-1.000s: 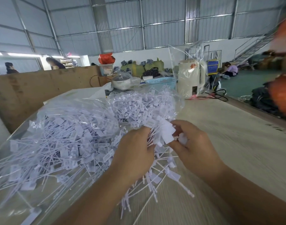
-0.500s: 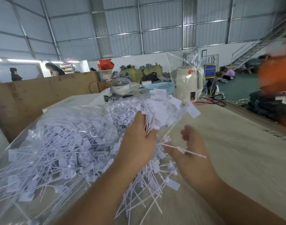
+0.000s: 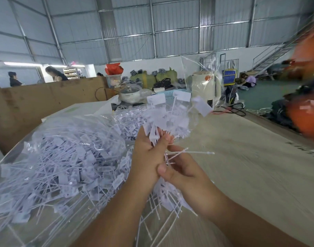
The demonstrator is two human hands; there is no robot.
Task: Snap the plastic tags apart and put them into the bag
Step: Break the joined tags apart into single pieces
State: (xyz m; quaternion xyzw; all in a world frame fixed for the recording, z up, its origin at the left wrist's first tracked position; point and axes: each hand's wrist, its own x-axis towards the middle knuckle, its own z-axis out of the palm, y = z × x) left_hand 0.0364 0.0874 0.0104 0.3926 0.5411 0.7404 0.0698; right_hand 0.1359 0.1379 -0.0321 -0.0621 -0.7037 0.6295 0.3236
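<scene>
Head view: left hand (image 3: 149, 157) and right hand (image 3: 184, 172) both grasp the tag bunch (image 3: 167, 120), whose loose tails could slip out and miss the bag (image 3: 51, 157).

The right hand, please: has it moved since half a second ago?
Yes. The right hand has closed in leftward against the left hand and now grips the tag stems, judged against the tabletop.
</scene>
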